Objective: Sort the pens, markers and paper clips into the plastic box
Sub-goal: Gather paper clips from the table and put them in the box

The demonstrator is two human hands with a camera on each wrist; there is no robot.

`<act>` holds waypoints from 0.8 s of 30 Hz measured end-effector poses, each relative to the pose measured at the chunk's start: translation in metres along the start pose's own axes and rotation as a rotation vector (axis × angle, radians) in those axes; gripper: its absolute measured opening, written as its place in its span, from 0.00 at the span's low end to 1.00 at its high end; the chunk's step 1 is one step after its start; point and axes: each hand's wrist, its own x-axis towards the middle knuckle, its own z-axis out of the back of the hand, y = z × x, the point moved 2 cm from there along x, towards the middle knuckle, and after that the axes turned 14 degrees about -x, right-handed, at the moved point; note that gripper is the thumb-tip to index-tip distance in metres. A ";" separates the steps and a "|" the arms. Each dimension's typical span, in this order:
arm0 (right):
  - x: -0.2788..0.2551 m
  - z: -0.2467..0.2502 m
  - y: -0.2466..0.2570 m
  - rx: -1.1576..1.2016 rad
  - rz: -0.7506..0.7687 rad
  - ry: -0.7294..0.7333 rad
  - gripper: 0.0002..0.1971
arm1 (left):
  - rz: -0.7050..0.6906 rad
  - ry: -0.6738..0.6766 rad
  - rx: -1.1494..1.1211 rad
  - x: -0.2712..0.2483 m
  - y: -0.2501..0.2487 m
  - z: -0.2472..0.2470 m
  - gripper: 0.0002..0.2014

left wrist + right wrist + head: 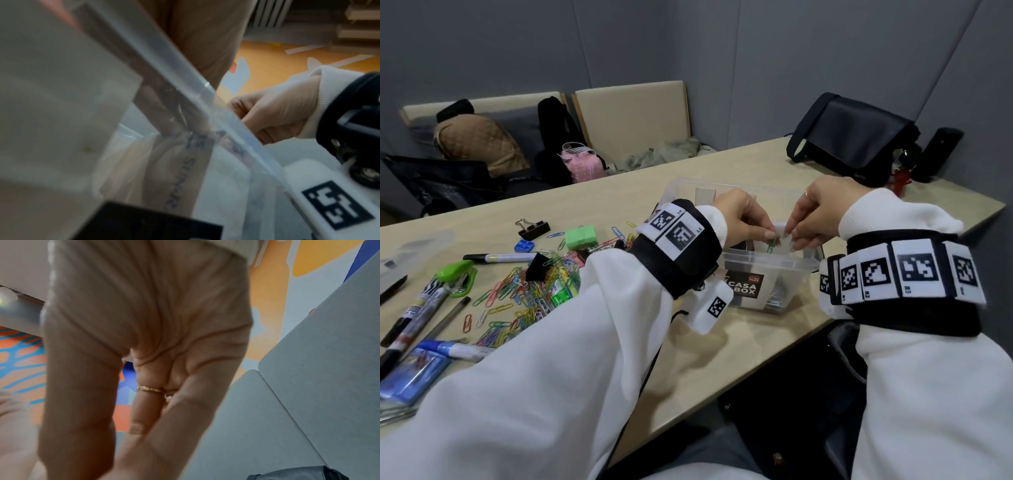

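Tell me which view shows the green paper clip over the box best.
Head view: the green paper clip shows between the fingers of the left hand and right hand, above the plastic box. Left wrist view is blurred by the box wall; right wrist view shows only the hand.

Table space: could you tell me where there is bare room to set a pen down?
Bare table lies at the near edge in front of the plastic box, and between the box and the black bag. Left is crowded with paper clips and markers.
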 end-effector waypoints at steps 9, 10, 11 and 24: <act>-0.004 0.001 0.002 0.025 -0.003 -0.002 0.03 | -0.027 0.057 0.113 -0.003 0.000 -0.002 0.09; -0.004 0.001 0.003 0.026 -0.002 -0.001 0.03 | -0.029 0.051 0.111 -0.003 0.000 -0.002 0.09; -0.005 0.002 0.002 0.027 -0.001 -0.002 0.03 | -0.029 0.043 0.113 -0.003 0.000 -0.003 0.10; -0.006 0.004 0.003 -0.051 0.022 -0.051 0.03 | -0.099 -0.045 -0.045 -0.008 0.005 -0.007 0.04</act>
